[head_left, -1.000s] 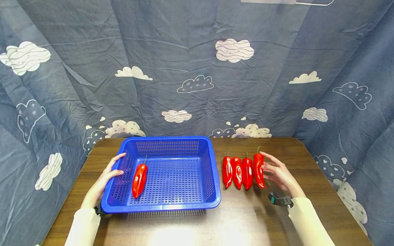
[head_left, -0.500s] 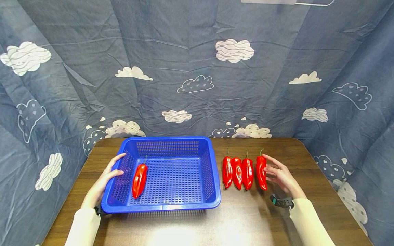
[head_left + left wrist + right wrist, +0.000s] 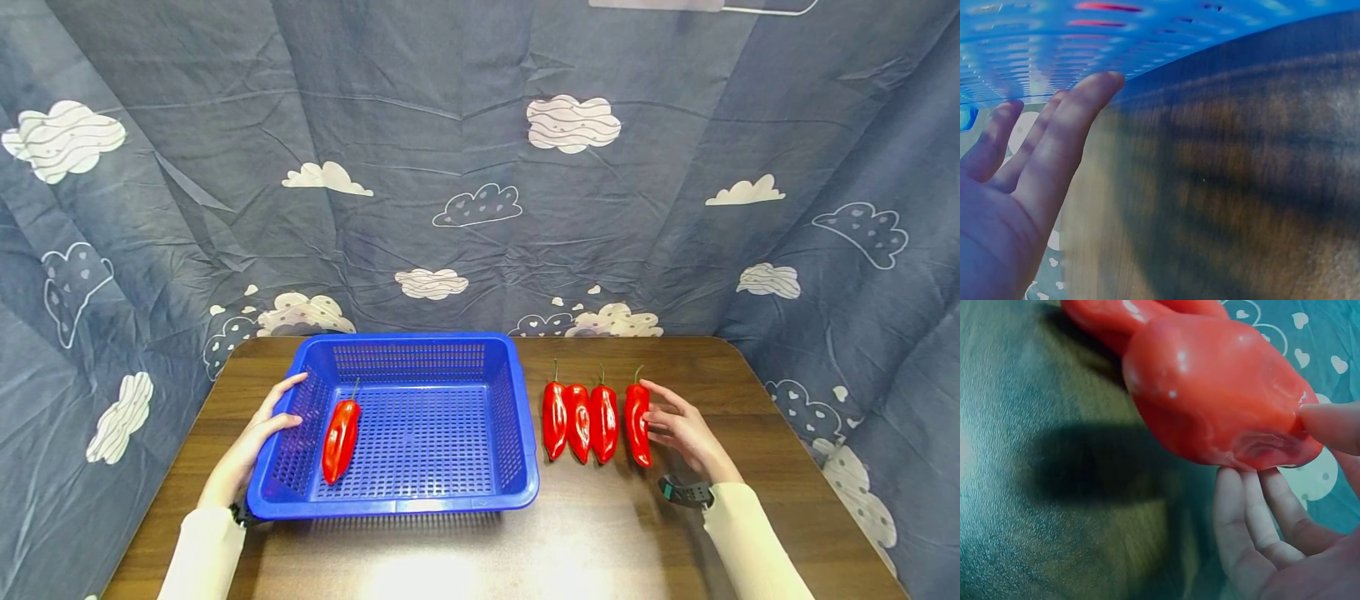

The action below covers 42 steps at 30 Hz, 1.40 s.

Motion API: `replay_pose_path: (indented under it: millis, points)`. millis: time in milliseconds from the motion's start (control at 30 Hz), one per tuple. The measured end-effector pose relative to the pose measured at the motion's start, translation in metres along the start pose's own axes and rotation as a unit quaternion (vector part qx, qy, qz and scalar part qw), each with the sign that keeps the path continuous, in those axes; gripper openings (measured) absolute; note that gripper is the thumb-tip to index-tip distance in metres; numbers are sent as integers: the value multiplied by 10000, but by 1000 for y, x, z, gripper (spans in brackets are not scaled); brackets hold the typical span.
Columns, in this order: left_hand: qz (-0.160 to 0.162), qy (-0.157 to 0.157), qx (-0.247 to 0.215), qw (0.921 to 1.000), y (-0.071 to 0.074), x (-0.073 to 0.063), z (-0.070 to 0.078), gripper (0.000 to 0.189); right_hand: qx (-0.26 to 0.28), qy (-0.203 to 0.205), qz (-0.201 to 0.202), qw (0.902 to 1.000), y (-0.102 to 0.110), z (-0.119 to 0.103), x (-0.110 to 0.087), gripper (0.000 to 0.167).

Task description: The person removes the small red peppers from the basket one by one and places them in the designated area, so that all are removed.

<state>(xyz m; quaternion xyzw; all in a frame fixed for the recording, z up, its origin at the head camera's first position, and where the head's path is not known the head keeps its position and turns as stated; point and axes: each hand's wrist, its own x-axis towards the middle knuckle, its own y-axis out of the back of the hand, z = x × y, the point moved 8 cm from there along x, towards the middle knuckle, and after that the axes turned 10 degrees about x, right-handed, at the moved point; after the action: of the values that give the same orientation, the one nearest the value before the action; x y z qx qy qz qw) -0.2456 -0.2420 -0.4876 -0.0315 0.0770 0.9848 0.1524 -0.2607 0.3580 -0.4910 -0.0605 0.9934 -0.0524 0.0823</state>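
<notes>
On the left, my left hand holds the rim of a blue plastic basket, with two digits reaching over it. In the left wrist view, other straight fingers lie against the basket's perforated outer wall. A glossy red pepper lies inside, near that wall. On the right, my right hand pinches the rightmost red pepper from its right side. In the right wrist view, the thumb and fingertips are at the surface of this pepper, which casts a dark shadow.
Three more red peppers lie side by side between the basket and the pinched one, stems pointing away. Behind the brown wooden table hangs a dark blue cloth with white clouds.
My right hand and the rightmost pepper have shifted slightly right and nearer, widening the gap to the other three. The left hand and the basket have stayed put.
</notes>
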Motion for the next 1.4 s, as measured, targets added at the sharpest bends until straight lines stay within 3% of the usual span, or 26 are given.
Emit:
replay_pose_path:
  millis: [700,1067,1400]
  points:
    - [-38,-20,-132,9999,0,1,1,60,-796,104,143,9967,0,7,13,54]
    - [-21,-69,-154,9999,1,2,1,61,-974,85,143,9951,-3,10,18,56]
    - [-37,-8,-177,9998,0,1,0,60,-934,50,387,9949,-2,13,18,57]
